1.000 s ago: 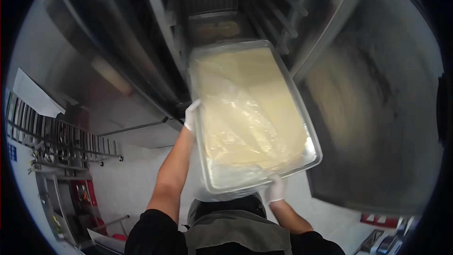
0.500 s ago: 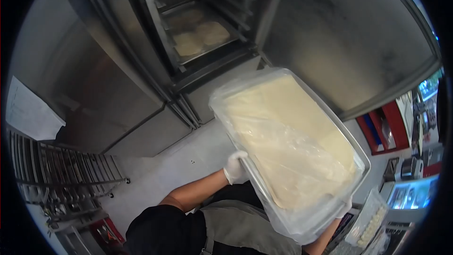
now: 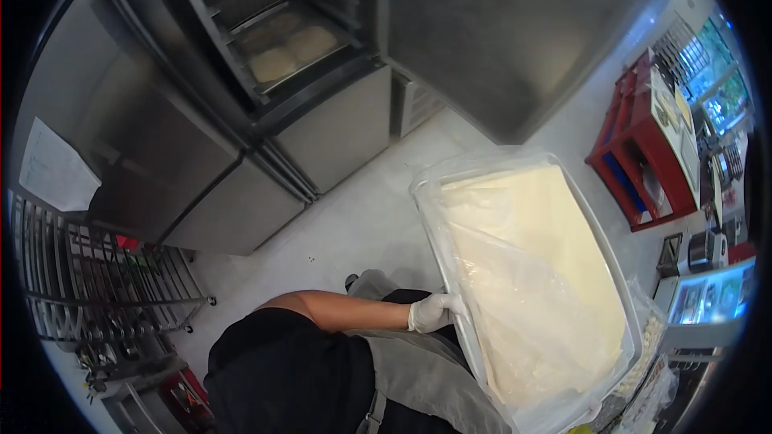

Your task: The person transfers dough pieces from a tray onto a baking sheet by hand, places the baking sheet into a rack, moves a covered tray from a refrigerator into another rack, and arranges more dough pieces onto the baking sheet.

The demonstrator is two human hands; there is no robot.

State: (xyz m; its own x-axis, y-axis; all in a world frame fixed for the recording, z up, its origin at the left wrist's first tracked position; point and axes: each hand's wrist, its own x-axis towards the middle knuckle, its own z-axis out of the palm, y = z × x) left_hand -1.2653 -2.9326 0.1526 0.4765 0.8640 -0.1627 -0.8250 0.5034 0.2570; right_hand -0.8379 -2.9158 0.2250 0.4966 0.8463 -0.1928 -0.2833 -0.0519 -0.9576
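Observation:
A large metal tray holds a flat, pale yellow slab partly covered by clear plastic film. My left hand, in a white glove, is closed on the tray's left edge. The tray is in front of my body, over the floor and tilted in view. My right hand is hidden at the tray's lower right.
An open steel cabinet at the upper left has a tray of pale round pieces inside. Its door stands wide open. A red workbench is at the right, a wire rack at the left.
The tray has come out of the cabinet and moved right and toward the lower right of the view. My right hand has gone out of sight. The workbench has come into view.

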